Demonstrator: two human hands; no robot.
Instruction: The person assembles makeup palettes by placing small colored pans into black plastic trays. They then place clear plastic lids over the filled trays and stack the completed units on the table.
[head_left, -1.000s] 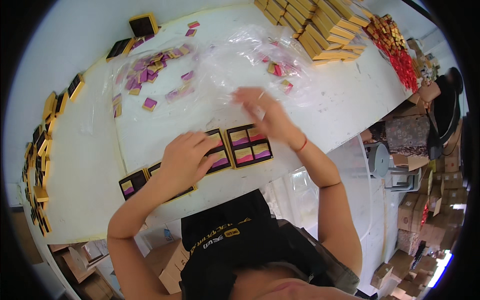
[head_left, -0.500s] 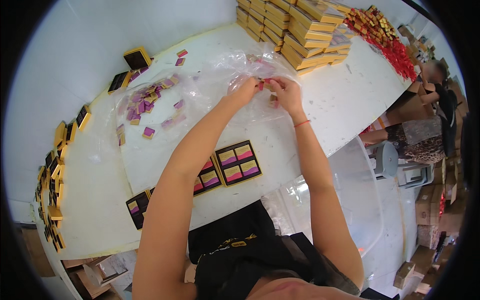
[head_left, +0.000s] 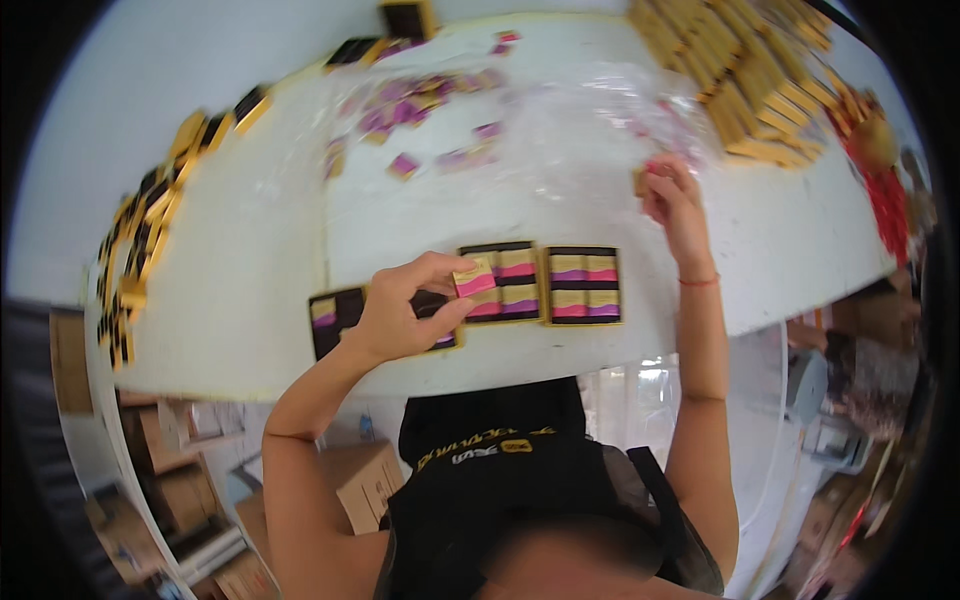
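Pinching a square pink-and-gold packet [head_left: 474, 278] between thumb and fingertips, the left hand [head_left: 392, 312] is holding it over the left part of a gold-rimmed black box [head_left: 500, 249]; whether it is touching the contents is impossible to tell. Just right of those fingers, a neighbouring box [head_left: 586, 250] is holding four packets. Under and left of the same hand, two more boxes are lying partly covered, the leftmost box [head_left: 330, 343] showing bare dark compartments. The right hand [head_left: 682, 218] is curling its fingers closely around something pink and gold [head_left: 654, 166], too blurred to count. Left of those fingers, clear plastic film [head_left: 570, 130] is spreading; beyond them, gold boxes [head_left: 755, 85] are standing stacked.
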